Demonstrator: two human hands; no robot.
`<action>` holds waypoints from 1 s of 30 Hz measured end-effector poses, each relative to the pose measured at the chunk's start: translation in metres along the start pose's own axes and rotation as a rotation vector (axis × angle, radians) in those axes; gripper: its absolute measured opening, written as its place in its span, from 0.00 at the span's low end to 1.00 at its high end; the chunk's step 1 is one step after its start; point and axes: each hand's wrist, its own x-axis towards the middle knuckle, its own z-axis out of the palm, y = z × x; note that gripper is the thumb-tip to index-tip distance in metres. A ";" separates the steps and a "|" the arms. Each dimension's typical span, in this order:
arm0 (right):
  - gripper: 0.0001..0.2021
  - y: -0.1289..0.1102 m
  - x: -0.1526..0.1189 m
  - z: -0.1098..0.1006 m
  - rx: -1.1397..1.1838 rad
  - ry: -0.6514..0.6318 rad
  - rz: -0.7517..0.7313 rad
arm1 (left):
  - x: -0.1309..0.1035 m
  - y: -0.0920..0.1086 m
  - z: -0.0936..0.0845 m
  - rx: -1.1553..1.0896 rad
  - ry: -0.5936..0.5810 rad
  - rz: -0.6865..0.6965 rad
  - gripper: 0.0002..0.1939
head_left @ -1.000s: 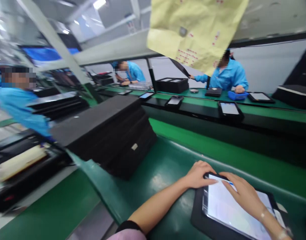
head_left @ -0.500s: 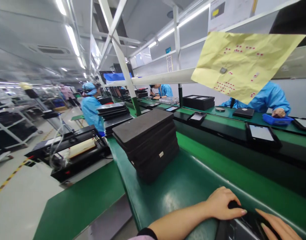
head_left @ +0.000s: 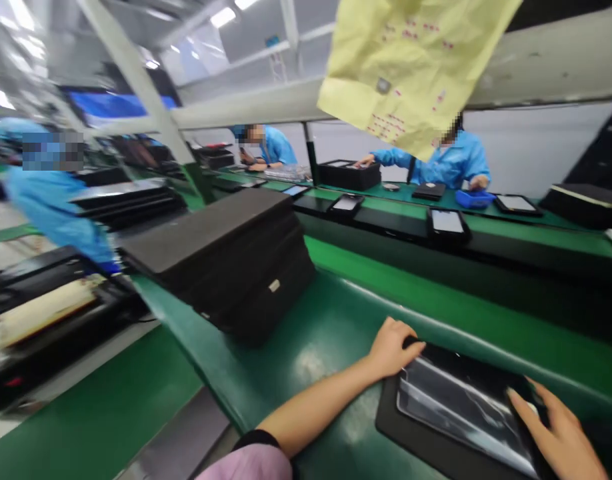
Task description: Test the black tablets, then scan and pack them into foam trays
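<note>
A flat black foam tray (head_left: pixel 390 415) lies tilted in view on the green bench. In it sits a glossy dark panel, like a tablet screen, under shiny clear film (head_left: pixel 453 403). My left hand (head_left: pixel 392 348) grips the tray's far left corner, thumb on top and fingers curled out of sight round the edge. On the right end, my right hand (head_left: pixel 561 427) has its thumb over the panel's side and its fingers along the tray's outer edge. To the left of my left hand stands a tall stack of black foam trays (head_left: pixel 226 260).
Behind the bench runs a line (head_left: pixel 381 230) bearing several trays with pale-screened devices (head_left: pixel 447 221). A co-worker in blue (head_left: pixel 456 163) reaches to a blue bin (head_left: pixel 475 198) there. A yellow spotted sheet (head_left: pixel 411 67) hangs overhead. Another co-worker (head_left: pixel 46 193) stands at far left.
The view has turned right and down, bringing the tray and panel more fully into sight. Both hands remain at the tray's two ends. The opposite co-worker's other hand now rests on a black tray stack.
</note>
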 end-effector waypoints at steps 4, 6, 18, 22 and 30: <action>0.35 -0.029 -0.005 -0.021 0.143 -0.038 0.138 | 0.001 0.003 0.002 -0.038 -0.018 -0.017 0.12; 0.36 -0.050 -0.011 -0.032 0.291 -0.027 0.180 | 0.002 0.002 0.003 -0.041 -0.032 -0.016 0.13; 0.25 -0.112 -0.009 -0.079 1.058 0.208 0.377 | 0.004 0.086 -0.080 -1.157 -0.203 -0.294 0.25; 0.22 -0.117 -0.010 -0.078 1.060 0.277 0.357 | -0.010 0.116 -0.108 -1.299 -0.276 -0.221 0.28; 0.17 -0.105 -0.014 -0.069 1.027 0.252 0.359 | -0.027 0.115 -0.113 -1.278 -0.393 -0.268 0.30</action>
